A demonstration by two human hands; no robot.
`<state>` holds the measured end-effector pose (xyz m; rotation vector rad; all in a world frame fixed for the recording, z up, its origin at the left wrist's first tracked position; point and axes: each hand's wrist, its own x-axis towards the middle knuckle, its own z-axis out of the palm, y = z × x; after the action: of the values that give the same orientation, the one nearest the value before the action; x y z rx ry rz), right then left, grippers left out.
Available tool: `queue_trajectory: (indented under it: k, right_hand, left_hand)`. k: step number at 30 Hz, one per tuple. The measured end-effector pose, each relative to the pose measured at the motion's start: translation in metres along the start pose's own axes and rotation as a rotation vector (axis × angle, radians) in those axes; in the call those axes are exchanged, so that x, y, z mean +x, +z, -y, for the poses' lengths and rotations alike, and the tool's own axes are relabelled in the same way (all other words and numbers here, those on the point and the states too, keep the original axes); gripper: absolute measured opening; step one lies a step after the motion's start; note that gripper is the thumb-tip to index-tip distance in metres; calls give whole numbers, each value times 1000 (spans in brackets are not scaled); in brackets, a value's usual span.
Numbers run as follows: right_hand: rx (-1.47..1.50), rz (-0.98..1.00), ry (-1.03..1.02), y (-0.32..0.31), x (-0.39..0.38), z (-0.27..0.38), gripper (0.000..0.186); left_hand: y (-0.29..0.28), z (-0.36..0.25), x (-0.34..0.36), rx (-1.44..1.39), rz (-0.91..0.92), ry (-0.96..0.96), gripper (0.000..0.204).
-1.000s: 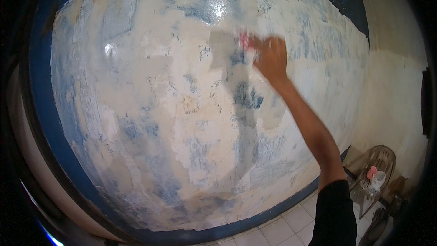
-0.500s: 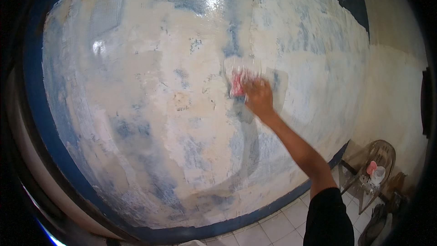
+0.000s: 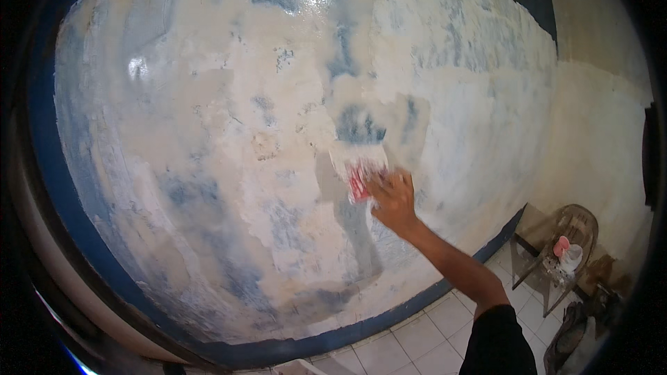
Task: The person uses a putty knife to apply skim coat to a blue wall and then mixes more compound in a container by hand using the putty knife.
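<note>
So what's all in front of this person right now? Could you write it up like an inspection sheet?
Surface: wall, patchy white filler over blue paint, glossy spots near the top.
Job's things: red-handled scraper, blurred, blade against the wall.
Clutter: plastic chair at right with a pink item and a bottle on it; dark bags beside it.
Hands: right hand grips the scraper; left hand not in view.
Cables: nothing seen.
Surroundings: white floor tiles, blue band along the wall's base.

One hand [image 3: 393, 201], one scraper [image 3: 358, 170], one chair [image 3: 566, 236].
</note>
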<state>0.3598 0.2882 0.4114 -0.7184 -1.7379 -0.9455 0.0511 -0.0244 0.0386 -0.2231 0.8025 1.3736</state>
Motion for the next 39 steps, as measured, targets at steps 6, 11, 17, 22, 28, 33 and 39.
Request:
queue_trajectory:
  k: [6,11,17,22,28,33,39]
  right_hand:
    - [-103,-246,-111,26,136,-25,44]
    - [-22,-139,-209,61,70,3,33]
    - [131,-119,40,14,-31,16,43]
    - [-44,-202,72,31,22,-28,46]
    - [-59,-16,77,75,-35,-17,48]
    - [62,103,32,43,-91,13,49]
    - [84,-51,61,5,-25,0,50]
  left_hand:
    - [18,4,-9,81,46,-8,73]
    - [12,2,11,52,20,39,72]
    - [13,3,3,13,39,49,74]
    - [18,1,1,72,-67,-13,75]
    - [27,3,2,36,-57,34,75]
    - [2,-1,21,0,-7,19,76]
    - [2,-2,15,6,36,12,77]
